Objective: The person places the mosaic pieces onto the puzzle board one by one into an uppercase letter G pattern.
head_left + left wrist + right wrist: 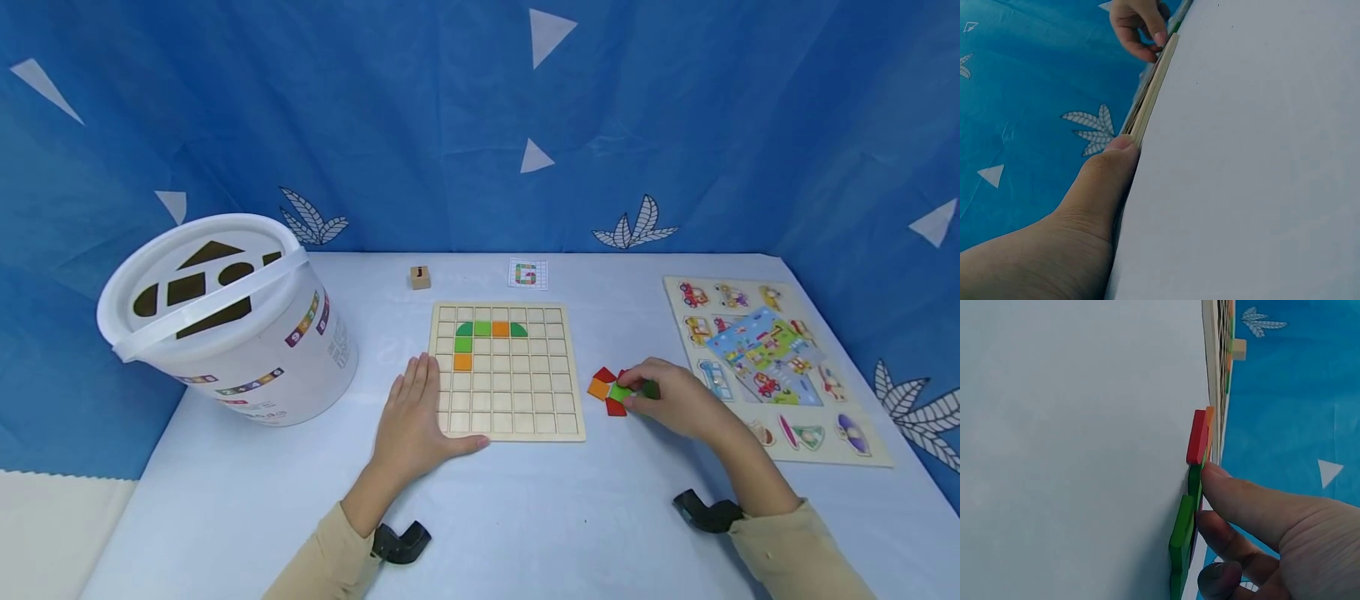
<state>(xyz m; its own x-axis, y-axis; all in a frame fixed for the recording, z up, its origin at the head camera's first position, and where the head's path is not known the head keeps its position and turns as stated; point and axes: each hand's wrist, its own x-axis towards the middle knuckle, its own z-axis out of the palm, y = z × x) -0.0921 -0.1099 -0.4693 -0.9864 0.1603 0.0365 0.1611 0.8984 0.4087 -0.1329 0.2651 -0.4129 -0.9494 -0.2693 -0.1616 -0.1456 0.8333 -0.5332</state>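
Observation:
My left hand (412,429) lies flat along the left edge of a wooden grid board (551,429), thumb stretched at its near-left corner. Colored tiles form a bent line in the board's upper-left part: rounded dark green corner pieces (518,331), light green squares (482,327) and orange squares (500,329). Right of the board, my right hand (671,400) pinches a light green square tile (619,394) between thumb and fingers, at a small pile. Around it lie red tiles (616,408), an orange tile (598,388) and a dark green tile (1180,531).
A white lidded bucket (300,383) with shape holes stands at the left. Behind the board are a small wooden cube (420,277) and a pattern card (528,273). At the right lies a vehicle picture puzzle (862,442) with a colorful sheet (772,350) on it.

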